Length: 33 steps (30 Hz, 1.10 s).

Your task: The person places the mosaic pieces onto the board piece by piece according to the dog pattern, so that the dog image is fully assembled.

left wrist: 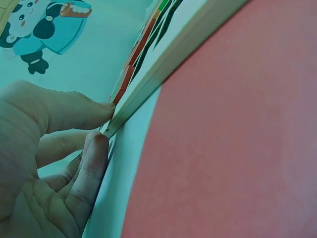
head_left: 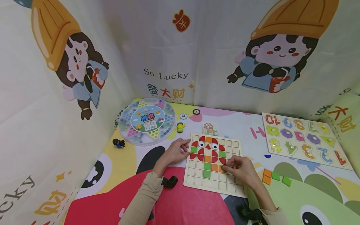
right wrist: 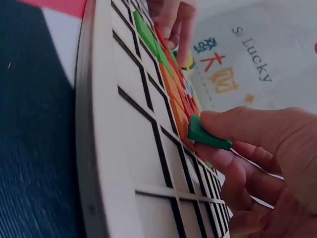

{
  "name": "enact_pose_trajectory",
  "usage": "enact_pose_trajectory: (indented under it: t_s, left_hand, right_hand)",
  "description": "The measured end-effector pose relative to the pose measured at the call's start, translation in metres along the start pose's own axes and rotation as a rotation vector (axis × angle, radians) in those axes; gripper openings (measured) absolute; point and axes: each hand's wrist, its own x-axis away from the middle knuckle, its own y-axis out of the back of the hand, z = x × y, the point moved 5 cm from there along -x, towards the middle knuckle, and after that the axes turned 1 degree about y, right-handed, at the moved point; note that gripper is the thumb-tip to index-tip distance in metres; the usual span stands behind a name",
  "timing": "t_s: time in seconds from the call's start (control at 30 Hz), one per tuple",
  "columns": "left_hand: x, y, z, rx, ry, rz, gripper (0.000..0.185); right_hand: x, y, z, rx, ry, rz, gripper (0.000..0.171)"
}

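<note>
A wooden grid board (head_left: 194, 178) lies on the patterned cloth, with red, orange and green tiles set in its cells, two of them with eyes. My left hand (head_left: 175, 151) is at its left edge; in the left wrist view, thumb and finger pinch the board's rim (left wrist: 143, 91). Over the board's right part, my right hand (head_left: 242, 168) holds a green tile (right wrist: 208, 136) between thumb and fingers. That tile is tilted, beside the orange tiles (head_left: 214, 168) in the lower row. Part of it is hidden by the fingers in the head view.
Loose orange tiles (head_left: 267, 177) and green tiles (head_left: 286, 181) lie right of the board, with a dark blue piece (head_left: 267, 156) nearby. A pattern card (head_left: 210, 128) is behind it. A round marble game (head_left: 132, 139), small figures (head_left: 119, 143) and a number puzzle (head_left: 284, 153) stand farther out.
</note>
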Motion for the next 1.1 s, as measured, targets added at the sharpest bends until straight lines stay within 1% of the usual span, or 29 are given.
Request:
enact_pose_trajectory:
  t_s: [0.23, 0.4, 0.5, 0.57, 0.83, 0.9, 1.1]
  left_hand:
    - [-0.001, -0.001, 0.000, -0.005, -0.001, 0.003, 0.061]
    - [-0.001, -0.001, 0.000, -0.003, 0.002, 0.007, 0.062]
    - [-0.001, 0.000, -0.001, 0.000, -0.007, 0.003, 0.061]
    - [0.000, 0.001, -0.002, 0.003, -0.012, -0.001, 0.061]
    - [0.000, 0.001, -0.002, 0.009, 0.009, 0.001, 0.060]
    - [0.000, 0.000, -0.001, 0.010, 0.013, 0.002, 0.060]
    - [-0.001, -0.001, 0.001, 0.004, 0.001, 0.001, 0.060]
  right_hand:
    - [0.001, -0.003, 0.002, 0.039, -0.024, 0.025, 0.014]
    - [0.003, 0.007, -0.002, 0.073, -0.026, -0.002, 0.007]
    - [0.005, 0.012, -0.005, 0.086, -0.034, -0.015, 0.006]
    - [0.007, 0.014, -0.008, 0.089, -0.047, -0.015, 0.006]
    - [0.008, 0.011, -0.011, 0.130, -0.133, 0.011, 0.010]
    - [0.008, 0.010, -0.010, 0.136, -0.135, 0.015, 0.010]
    - [0.008, 0.008, -0.009, 0.137, -0.085, 0.008, 0.008]
